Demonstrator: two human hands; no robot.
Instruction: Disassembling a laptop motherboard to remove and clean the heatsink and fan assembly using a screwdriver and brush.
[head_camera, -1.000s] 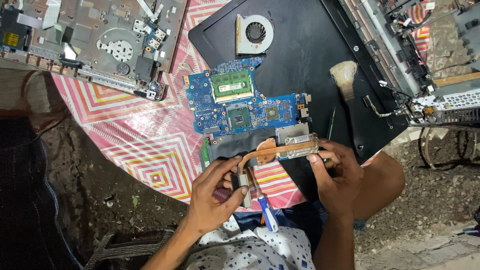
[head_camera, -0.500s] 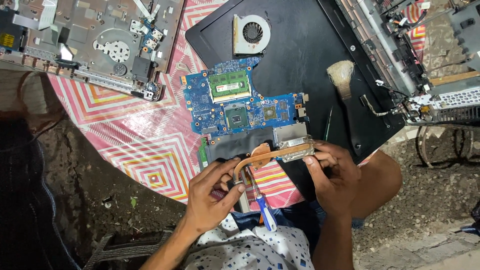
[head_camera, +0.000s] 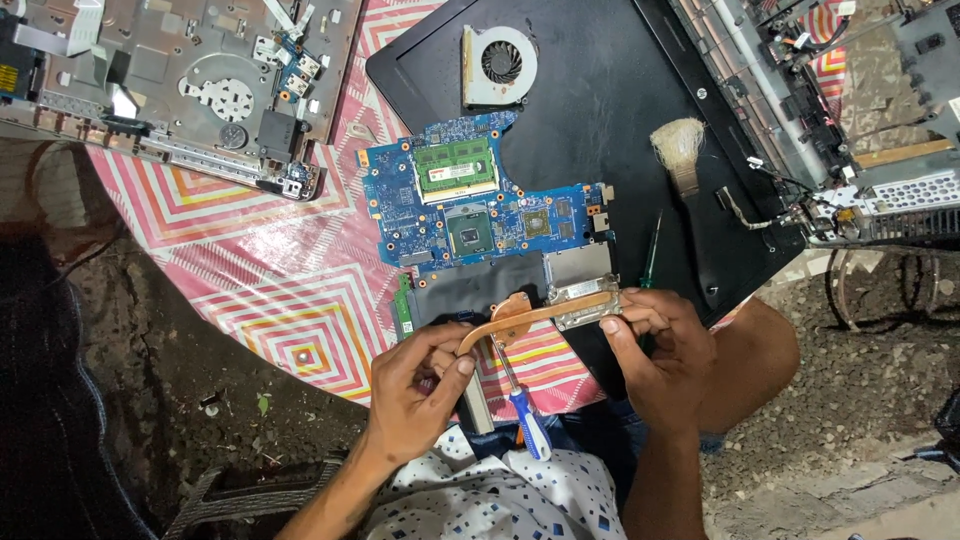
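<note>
Left hand (head_camera: 415, 385) pinches the near end of a copper heat pipe assembly (head_camera: 545, 308); right hand (head_camera: 655, 345) clamps its metal-plate end. Assembly hangs just below the blue motherboard (head_camera: 470, 205), above a blue-handled screwdriver (head_camera: 525, 415); cooling fan (head_camera: 498, 65) lies beyond the motherboard

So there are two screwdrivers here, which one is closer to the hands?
The blue-handled screwdriver, lying between the left hand and right hand. The thin green screwdriver lies farther up on the black laptop lid.
</note>
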